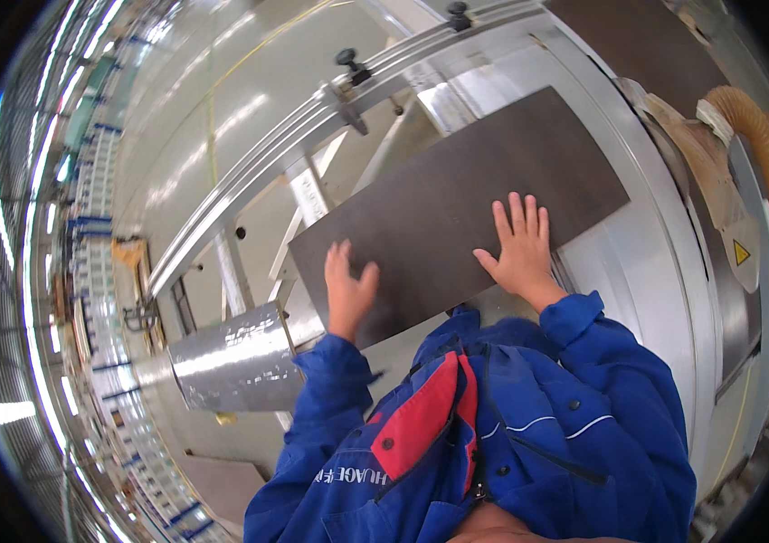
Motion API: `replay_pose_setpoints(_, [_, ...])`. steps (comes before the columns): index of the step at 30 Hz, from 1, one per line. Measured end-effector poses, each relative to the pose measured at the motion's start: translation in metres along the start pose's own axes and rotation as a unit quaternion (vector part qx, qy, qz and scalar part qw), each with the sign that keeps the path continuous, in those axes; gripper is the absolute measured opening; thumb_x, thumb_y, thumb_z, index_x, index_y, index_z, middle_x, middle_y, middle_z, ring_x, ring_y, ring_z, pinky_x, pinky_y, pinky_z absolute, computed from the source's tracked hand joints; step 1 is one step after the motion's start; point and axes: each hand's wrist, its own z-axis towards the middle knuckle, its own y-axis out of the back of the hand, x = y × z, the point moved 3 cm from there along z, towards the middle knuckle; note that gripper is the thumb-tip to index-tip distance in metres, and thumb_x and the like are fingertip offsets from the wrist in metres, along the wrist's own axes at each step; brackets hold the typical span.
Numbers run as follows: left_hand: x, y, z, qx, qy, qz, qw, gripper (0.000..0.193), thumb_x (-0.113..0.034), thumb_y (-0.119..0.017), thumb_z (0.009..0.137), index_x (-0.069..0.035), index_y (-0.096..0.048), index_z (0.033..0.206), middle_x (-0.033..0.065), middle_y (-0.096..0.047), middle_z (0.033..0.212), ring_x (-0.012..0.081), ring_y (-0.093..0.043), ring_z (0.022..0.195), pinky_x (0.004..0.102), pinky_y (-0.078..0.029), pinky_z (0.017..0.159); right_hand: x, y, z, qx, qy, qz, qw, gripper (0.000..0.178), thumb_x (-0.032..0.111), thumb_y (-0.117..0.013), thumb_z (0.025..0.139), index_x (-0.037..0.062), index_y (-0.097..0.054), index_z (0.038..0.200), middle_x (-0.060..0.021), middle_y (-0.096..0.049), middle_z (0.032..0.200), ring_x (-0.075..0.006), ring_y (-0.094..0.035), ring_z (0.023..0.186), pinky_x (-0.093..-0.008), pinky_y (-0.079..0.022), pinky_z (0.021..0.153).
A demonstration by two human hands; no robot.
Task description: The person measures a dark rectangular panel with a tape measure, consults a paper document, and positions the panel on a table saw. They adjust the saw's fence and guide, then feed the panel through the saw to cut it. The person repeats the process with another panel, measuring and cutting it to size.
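A dark grey-brown rectangular panel lies at a slant across the metal machine table and the frame to its left. My right hand rests flat on the panel toward its right end, fingers stretched and thumb spread. Over the left end is my left hand, slightly blurred, with the thumb apart from the fingers and nothing in it. Whether the left palm touches the panel, I cannot tell.
An aluminium fence rail with a black clamp knob curves along the far side. To the right are a saw guard with a yellow warning triangle and a tan hose. A scuffed metal plate sits at the left.
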Motion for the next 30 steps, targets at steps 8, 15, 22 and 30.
replay_pose_setpoints(8, [0.016,-0.007,-0.139,-0.007,0.189,0.126,0.974,0.084,-0.035,-0.081,0.085,0.004,-0.046,0.151,0.0355,-0.034,0.161,0.0481,-0.032,0.151,0.0508,-0.028,0.125,-0.007,-0.008,-0.006,0.016,0.018,-0.007,1.0,0.092,0.058,-0.063,0.094,0.0052,-0.033,0.163,-0.0253,-0.024,0.17,-0.0494,-0.018,0.157,-0.062,-0.011,0.127])
replay_pose_setpoints(15, [0.041,0.007,-0.129,-0.052,0.263,0.093,0.959,0.098,-0.043,-0.087,0.08,0.009,-0.044,0.15,0.0345,-0.046,0.153,0.0462,-0.043,0.144,0.0488,-0.035,0.121,-0.005,-0.009,-0.016,-0.001,0.027,-0.035,0.999,0.09,0.057,-0.06,0.097,0.0067,-0.03,0.165,-0.0245,-0.022,0.171,-0.0492,-0.016,0.157,-0.0622,-0.012,0.126])
replay_pose_setpoints(22, [0.075,0.017,-0.134,-0.097,0.323,-0.111,0.935,0.082,-0.033,-0.087,0.082,0.01,-0.053,0.143,0.0269,-0.062,0.139,0.0383,-0.061,0.129,0.0414,-0.047,0.11,-0.005,-0.019,-0.013,0.006,0.033,-0.071,0.997,0.091,0.06,-0.059,0.097,0.0069,-0.03,0.165,-0.0246,-0.022,0.171,-0.0486,-0.017,0.157,-0.062,-0.013,0.126])
replay_pose_setpoints(30, [0.117,0.007,-0.153,-0.118,0.323,-0.252,0.905,0.058,-0.028,-0.077,0.095,0.005,-0.062,0.141,0.0185,-0.072,0.13,0.0245,-0.069,0.116,0.0364,-0.052,0.101,0.006,-0.01,-0.009,0.017,0.032,-0.107,0.994,0.089,0.058,-0.061,0.096,0.0055,-0.034,0.162,-0.0272,-0.023,0.17,-0.0515,-0.017,0.156,-0.0643,-0.014,0.124])
